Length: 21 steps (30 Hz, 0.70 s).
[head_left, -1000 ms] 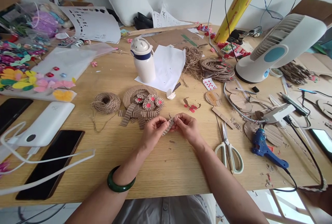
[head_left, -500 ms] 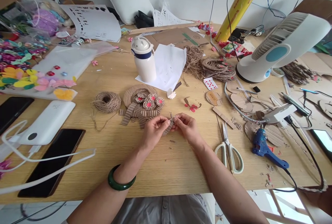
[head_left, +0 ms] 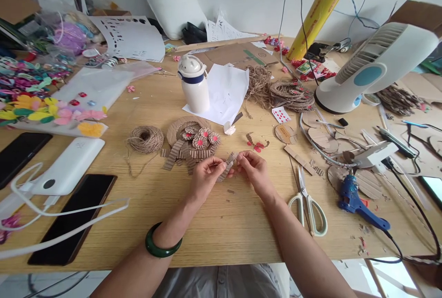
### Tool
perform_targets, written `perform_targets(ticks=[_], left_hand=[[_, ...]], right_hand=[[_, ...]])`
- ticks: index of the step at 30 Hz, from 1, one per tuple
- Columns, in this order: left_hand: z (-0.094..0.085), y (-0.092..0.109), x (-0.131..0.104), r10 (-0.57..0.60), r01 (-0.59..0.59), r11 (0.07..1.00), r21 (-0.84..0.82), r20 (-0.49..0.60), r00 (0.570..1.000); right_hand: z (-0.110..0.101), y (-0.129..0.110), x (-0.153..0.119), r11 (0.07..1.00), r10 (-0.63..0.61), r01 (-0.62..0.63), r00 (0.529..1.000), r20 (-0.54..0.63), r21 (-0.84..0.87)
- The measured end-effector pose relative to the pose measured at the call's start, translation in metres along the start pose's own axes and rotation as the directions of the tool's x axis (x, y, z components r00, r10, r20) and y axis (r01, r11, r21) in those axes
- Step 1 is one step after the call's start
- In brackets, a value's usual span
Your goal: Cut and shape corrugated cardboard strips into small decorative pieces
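Observation:
A short, ribbed strip of corrugated cardboard [head_left: 227, 170] slants up between my hands, just above the table. My left hand [head_left: 208, 174] pinches its side between thumb and forefinger. At the strip's upper end, the thumb and forefinger of my right hand [head_left: 254, 169] are closed together; the exact contact is small and hard to see. Behind my left hand lies a cardboard ring [head_left: 172, 133] bearing several ribbed cardboard rosettes [head_left: 200, 142] with red centres, and more ribbed strips [head_left: 171, 156]. Beyond my right hand are small red petals [head_left: 258, 147].
Scissors [head_left: 307, 206] and a blue glue gun [head_left: 361, 203] lie to the right, near a white power strip [head_left: 376, 154]. A twine coil [head_left: 145, 139], a white bottle [head_left: 194, 86] and a fan [head_left: 376, 65] stand farther back. Phones [head_left: 74, 219] and a power bank [head_left: 65, 166] are left.
My right hand has shifted slightly right, its fingers moving to the strip's upper end. More of the cardboard strip shows between my hands. The whole view has shifted slightly.

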State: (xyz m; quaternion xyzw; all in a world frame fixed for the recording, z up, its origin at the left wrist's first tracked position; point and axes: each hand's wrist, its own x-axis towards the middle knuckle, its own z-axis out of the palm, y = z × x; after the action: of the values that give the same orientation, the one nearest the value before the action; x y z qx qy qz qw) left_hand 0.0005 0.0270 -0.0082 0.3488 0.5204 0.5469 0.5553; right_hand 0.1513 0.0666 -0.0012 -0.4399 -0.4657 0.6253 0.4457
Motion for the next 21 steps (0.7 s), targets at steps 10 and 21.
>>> perform_targets(ticks=[10, 21], left_hand=[[-0.0013, 0.0008, -0.0001, 0.023, -0.025, 0.999, -0.026, -0.058, 0.998], [-0.0062, -0.0085, 0.0028, -0.013, 0.01, 1.0, 0.028, 0.093, 0.996]], right_hand=[[0.0028, 0.0032, -0.0013, 0.996, 0.086, -0.083, 0.988, 0.128, -0.03], [-0.004, 0.0076, 0.0002, 0.98, 0.021, 0.019, 0.981, 0.195, -0.197]])
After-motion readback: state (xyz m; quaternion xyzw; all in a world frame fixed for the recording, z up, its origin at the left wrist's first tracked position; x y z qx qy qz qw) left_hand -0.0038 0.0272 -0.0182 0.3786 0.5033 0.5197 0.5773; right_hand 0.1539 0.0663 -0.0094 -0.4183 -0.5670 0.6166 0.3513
